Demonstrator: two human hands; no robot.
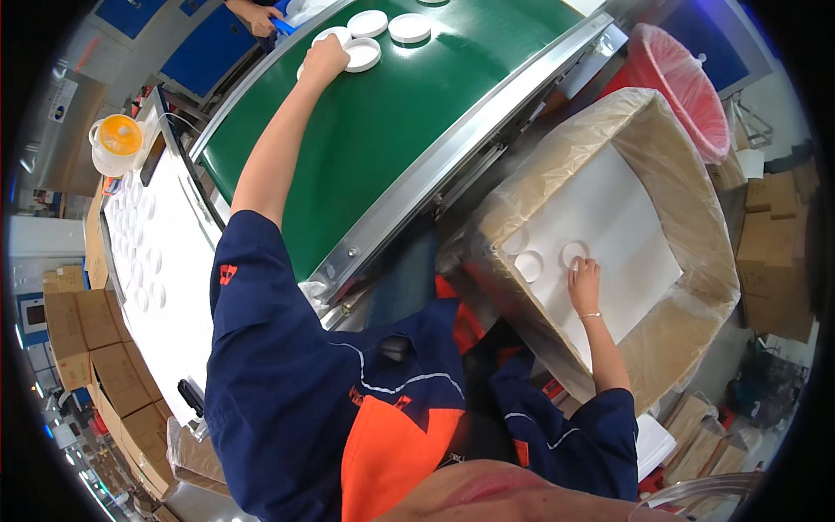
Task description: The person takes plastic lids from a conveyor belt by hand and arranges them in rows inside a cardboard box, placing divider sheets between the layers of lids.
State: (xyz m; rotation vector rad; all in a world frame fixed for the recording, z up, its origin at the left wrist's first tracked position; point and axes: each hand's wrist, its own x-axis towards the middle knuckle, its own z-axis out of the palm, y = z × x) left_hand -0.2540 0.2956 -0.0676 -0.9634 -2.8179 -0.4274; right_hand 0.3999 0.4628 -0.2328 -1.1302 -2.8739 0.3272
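Note:
At the far end of my outstretched arm, my left hand (323, 63) has its fingers curled on a shallow white round lid (331, 36) on the green conveyor belt. Touching or close beside that hand is another white lid (362, 55); two more, a lid (368, 23) and a lid (410, 29), lie just to the right. Inside the large lined carton, my right hand (584, 285) pinches the near edge of a white round lid (575, 252) over a white sheet (613, 213). Left of it on the sheet rests another lid (529, 266). The fingertips of my left hand are partly hidden.
The carton (709, 252) has a tan plastic liner and stands right of the metal conveyor rail (409, 178). Behind it is a red bin (670, 83). Several white discs (137, 235) cover a white table at left, near an orange-lidded pitcher (119, 137). A co-worker's hand (259, 17) shows beyond the belt.

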